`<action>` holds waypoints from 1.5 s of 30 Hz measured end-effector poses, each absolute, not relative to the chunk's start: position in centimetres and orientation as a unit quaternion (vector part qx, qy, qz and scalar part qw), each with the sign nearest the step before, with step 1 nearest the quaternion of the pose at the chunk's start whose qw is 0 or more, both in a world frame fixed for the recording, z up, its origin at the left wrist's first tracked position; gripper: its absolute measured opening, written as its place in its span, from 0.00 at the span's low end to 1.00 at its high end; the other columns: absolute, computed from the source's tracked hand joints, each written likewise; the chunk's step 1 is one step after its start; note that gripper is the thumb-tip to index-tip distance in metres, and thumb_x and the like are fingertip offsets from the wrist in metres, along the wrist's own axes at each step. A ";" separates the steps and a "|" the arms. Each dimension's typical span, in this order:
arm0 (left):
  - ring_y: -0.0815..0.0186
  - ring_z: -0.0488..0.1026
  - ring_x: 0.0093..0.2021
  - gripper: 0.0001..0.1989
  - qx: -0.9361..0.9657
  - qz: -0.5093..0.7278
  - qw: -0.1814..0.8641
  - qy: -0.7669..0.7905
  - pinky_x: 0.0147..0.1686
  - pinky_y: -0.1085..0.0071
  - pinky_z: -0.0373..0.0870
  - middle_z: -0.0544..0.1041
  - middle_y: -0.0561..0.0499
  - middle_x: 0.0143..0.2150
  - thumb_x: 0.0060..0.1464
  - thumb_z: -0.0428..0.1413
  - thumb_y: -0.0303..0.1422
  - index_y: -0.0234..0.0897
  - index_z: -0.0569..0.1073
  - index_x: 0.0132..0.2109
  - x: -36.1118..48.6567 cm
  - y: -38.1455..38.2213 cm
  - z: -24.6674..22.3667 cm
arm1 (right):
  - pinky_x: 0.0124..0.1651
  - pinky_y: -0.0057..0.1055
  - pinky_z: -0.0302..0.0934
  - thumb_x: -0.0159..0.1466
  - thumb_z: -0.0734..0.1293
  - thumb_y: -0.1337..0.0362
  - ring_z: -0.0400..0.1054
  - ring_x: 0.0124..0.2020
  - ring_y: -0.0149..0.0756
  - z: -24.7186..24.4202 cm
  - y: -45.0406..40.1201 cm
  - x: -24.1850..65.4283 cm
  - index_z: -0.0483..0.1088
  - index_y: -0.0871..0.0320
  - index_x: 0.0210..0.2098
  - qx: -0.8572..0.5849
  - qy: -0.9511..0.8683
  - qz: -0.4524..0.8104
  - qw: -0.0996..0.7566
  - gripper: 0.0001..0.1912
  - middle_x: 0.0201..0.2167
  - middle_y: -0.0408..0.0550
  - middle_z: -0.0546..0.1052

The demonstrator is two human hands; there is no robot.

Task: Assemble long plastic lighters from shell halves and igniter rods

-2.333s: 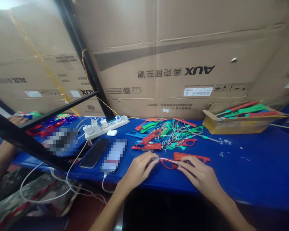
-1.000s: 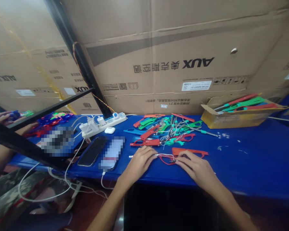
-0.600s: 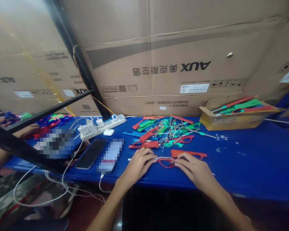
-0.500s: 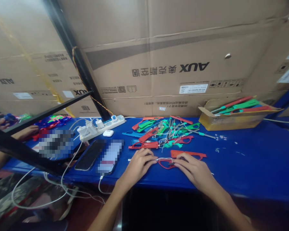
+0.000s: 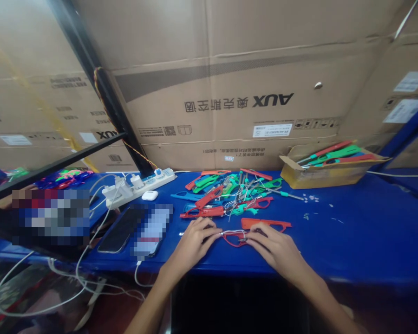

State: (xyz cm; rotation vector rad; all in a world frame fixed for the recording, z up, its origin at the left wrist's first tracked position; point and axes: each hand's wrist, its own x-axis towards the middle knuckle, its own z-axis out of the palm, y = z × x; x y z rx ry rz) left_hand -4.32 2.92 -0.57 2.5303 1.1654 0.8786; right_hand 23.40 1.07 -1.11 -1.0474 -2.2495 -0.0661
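Between my hands, near the table's front edge, is a red long-nosed lighter handle with a white wire along its top. My left hand is closed in a pinch at its left end, a small metal tip showing past the knuckles. My right hand pinches its right end, next to a small dark part; the fingers hide most of that end. Just behind my right hand lies a loose red handle shell. Beyond is a heap of red, green and blue lighter parts with metal tubes and wires.
A cardboard box of lighters stands at the back right, near white scraps. To the left are two phones, an earbud case, a power strip and cables. A black frame post and cardboard sheets border the table.
The whole view has shifted a little, so things appear slightly further left. Both hands keep their pinch on the red handle, with only slight finger movement.
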 end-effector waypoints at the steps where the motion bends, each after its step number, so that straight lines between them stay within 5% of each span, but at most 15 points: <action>1: 0.59 0.76 0.45 0.14 0.862 0.299 0.107 0.395 0.47 0.61 0.72 0.79 0.47 0.45 0.73 0.52 0.38 0.43 0.82 0.51 -4.3 3.0 -0.7 | 0.36 0.27 0.69 0.78 0.57 0.58 0.78 0.36 0.34 -1.1 1.0 23.4 0.78 0.54 0.43 -0.398 -0.858 -0.021 0.324 0.18 0.42 0.49 0.80; 31: 0.60 0.75 0.47 0.05 0.855 0.294 0.170 0.392 0.50 0.64 0.67 0.78 0.50 0.44 0.70 0.56 0.33 0.40 0.77 0.47 -4.3 3.0 -0.3 | 0.39 0.30 0.67 0.76 0.61 0.66 0.76 0.40 0.36 -1.1 1.1 23.5 0.77 0.55 0.49 -0.380 -0.864 -0.009 0.331 0.12 0.44 0.49 0.79; 45: 0.59 0.74 0.49 0.07 0.868 0.279 0.133 0.388 0.52 0.61 0.69 0.78 0.49 0.47 0.72 0.53 0.34 0.39 0.75 0.49 -4.2 2.7 -0.3 | 0.35 0.29 0.64 0.75 0.63 0.61 0.75 0.37 0.35 -1.0 0.9 23.4 0.79 0.56 0.41 -0.370 -0.869 -0.020 0.329 0.13 0.39 0.48 0.79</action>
